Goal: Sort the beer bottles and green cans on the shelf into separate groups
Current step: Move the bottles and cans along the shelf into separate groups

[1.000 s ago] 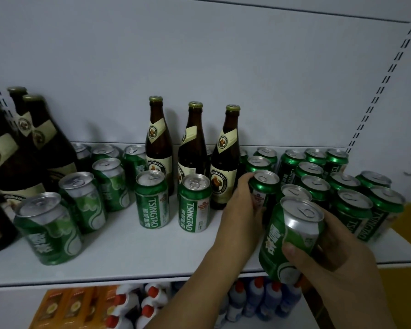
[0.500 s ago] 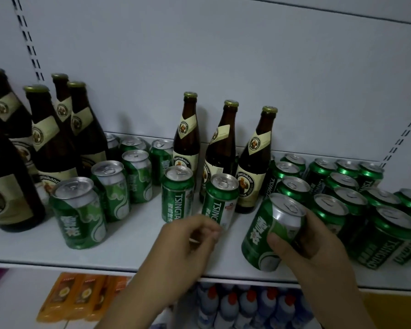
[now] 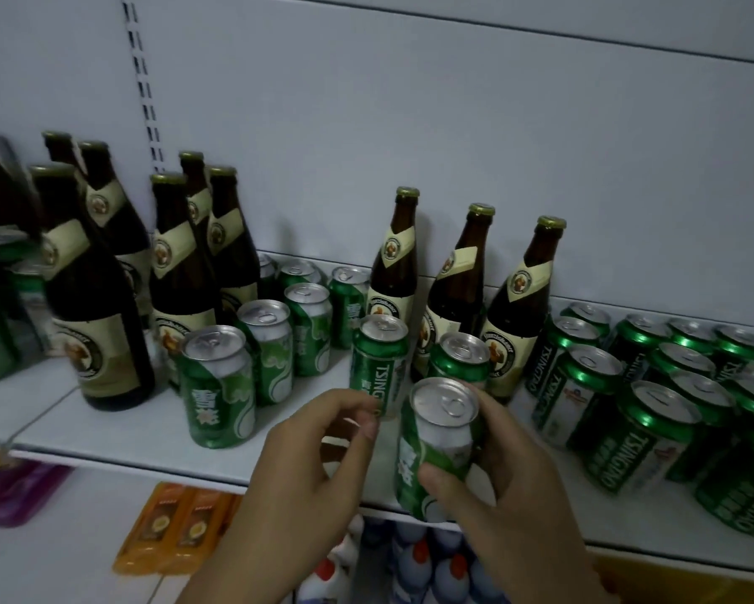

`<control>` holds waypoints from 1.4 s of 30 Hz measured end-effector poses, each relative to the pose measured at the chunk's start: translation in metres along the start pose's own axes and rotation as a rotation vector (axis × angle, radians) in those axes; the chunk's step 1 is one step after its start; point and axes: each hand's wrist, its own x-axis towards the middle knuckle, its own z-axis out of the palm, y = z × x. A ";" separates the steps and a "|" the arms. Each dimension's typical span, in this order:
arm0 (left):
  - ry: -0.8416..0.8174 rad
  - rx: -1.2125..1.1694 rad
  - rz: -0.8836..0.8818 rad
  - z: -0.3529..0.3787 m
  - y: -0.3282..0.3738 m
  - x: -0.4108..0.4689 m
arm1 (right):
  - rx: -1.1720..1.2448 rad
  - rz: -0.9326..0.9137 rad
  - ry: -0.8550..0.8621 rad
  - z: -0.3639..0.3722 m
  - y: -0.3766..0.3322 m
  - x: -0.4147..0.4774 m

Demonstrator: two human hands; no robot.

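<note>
Three brown beer bottles [image 3: 457,294] stand upright in a row at the back of the white shelf [image 3: 104,422], between two masses of cans. Just in front of them stand two dark green Tsingtao cans [image 3: 379,368], side by side. The right hand [image 3: 510,486] grasps a lighter green can [image 3: 438,446] with white characters on its side; the thumb lies across the front low down and the fingers wrap round the far side. It holds the can above the shelf's front edge, tilted a little with its silver top towards the camera. The left hand [image 3: 318,455] hovers just beside it, fingers loosely curled with nothing between them, its fingertips [image 3: 368,427] just in front of the nearer Tsingtao can; whether they touch it I cannot tell. To the left, a diagonal line of matching light green cans [image 3: 218,385] runs from the front towards the back wall. Further left is a larger group of bottles [image 3: 94,298], partly blurred. On the right, many more Tsingtao cans cluster [image 3: 645,438] tightly. Below the shelf lie orange packets [image 3: 179,523], a purple pack [image 3: 17,494] and bottles with red caps [image 3: 431,571].
</note>
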 end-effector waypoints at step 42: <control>0.188 0.520 0.172 0.012 0.035 -0.017 | -0.223 -0.312 -0.058 -0.013 0.007 0.008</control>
